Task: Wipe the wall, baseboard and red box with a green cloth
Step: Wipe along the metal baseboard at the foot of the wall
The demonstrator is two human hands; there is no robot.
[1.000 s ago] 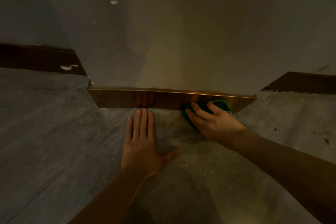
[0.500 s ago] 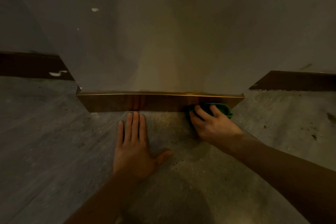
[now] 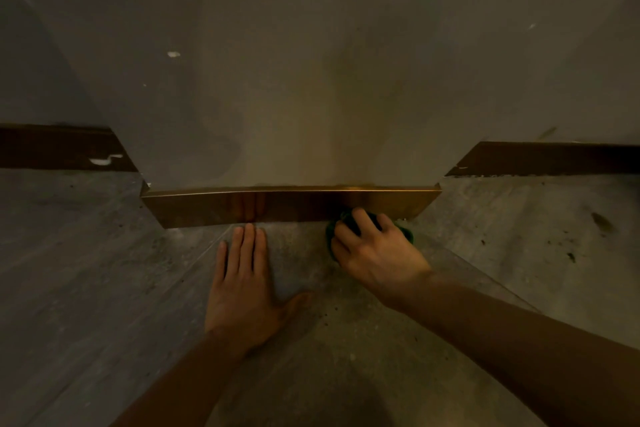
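Right hand (image 3: 377,253) bunches the green cloth (image 3: 349,220) under curled fingers, pressing it against the lower right part of the baseboard (image 3: 291,206). Left hand (image 3: 242,284) lies flat on the floor (image 3: 86,288), fingers pressed together, thumb out, fingertips just short of the baseboard; holds nothing.

Risks, biggest first. Wall (image 3: 311,62) above the strip looks unwiped here, pale flecks at left and far right; only low strokes would miss it. No red box in view, so that step seems undone. Cloth rides the seam with the gritty floor, so it could drag specks up onto the shiny strip and smear it. Cloth is mostly hidden under the hand, so bare fingers may rub the strip and leave marks. Left palm carries weight; it may slip on the dust.

Baseboard: wide, glossy, copper-brown, reflecting the left fingers. Cloth: small, dark green, crumpled, edges peeking out left and right of the hand.
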